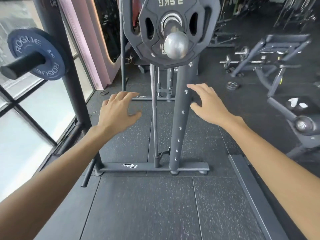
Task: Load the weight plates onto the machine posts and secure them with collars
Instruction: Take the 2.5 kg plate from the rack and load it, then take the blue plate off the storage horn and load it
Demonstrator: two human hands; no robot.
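Left hand: the left hand [117, 108] reaches out low over the floor, palm down; its fingers [133, 94] are released and spread, grasping nothing; it is well apart from every plate.
Right hand: the right hand [207, 103] mirrors it just beside the upright, likewise released and empty; my guess is that both are free because the plate above is already seated and a collar is the next thing to fetch.
Floor: black speckled rubber floor tiles [138, 205] carry everything; seams run between them.
Machine base: a dark grey steel base bar [155, 167] lies across the floor; a dark grey holed upright [181, 118] and a thin chrome guide rod [154, 110] rise from it side by side.
Task's thing: a black many-sided 2.5 kg weight plate [170, 4] hangs high on a chrome round-ended post [175, 45], pushed back along it; no collar shows in front of it.
Left edge: a blue round ROGUE plate [43, 54] sits on a black post [22, 65] by the window [26, 127] along the floor's left edge; no collar there either.
Far right corner: a grey padded bench [277, 49], chrome dumbbells [240, 53] and a small loose plate [232, 85] on the floor.
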